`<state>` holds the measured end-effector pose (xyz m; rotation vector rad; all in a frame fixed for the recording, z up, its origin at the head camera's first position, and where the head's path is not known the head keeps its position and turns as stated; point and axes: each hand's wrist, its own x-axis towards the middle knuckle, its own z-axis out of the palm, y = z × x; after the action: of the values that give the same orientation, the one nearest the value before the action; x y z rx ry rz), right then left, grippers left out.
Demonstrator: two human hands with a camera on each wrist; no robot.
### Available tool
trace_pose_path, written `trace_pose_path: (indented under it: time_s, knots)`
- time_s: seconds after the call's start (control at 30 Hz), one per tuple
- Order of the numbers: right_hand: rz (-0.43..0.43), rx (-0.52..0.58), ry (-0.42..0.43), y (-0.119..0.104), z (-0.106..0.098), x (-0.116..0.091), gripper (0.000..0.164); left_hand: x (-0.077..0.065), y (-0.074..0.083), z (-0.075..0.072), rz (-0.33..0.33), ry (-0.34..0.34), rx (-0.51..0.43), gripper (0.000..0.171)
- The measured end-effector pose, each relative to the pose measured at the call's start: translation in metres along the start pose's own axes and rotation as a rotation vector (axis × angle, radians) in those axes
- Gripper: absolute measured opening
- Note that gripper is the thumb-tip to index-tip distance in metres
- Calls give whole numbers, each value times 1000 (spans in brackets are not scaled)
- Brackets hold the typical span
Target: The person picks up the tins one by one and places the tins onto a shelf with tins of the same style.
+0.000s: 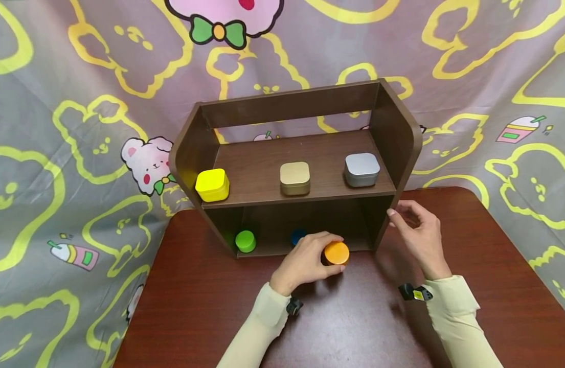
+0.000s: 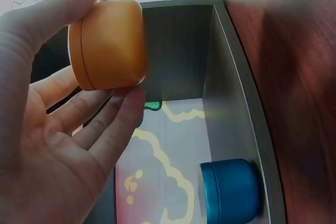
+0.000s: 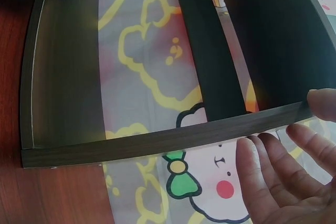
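My left hand holds an orange round tin between thumb and fingers, in front of the lower compartment of a dark brown wooden shelf. Seen from the left wrist, the tin lies on its side in the grip, its lid seam near the thumb. Behind that hand a blue round tin stands in the lower compartment, mostly hidden in the head view. At the shelf's right side panel is my right hand, thumb at the front edge and fingers along the outer face, pinching the panel.
A green round tin stands at the lower left. Along the upper board sit a yellow square tin, a gold one and a silver one. The shelf stands on a reddish-brown table before a patterned curtain.
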<state>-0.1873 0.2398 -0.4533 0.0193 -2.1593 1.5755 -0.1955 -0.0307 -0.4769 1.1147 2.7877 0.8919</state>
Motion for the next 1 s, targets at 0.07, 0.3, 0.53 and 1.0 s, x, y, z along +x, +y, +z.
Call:
trace_pose_path:
  time_s: [0.07,0.3,0.53,1.0]
  knots:
    - [2,3,0,0,0,0,20,2,0,0,-7,5,3,57]
    - [-1,-7,0,1,0,0,20,10,1,-1,-23,7,2,57]
    - [2,3,3,3,0,0,18,17,-1,0,-13,13,-4,56]
    - [-20,-9,-19,3,-2,0,21,29,0,2,-5,23,24,57]
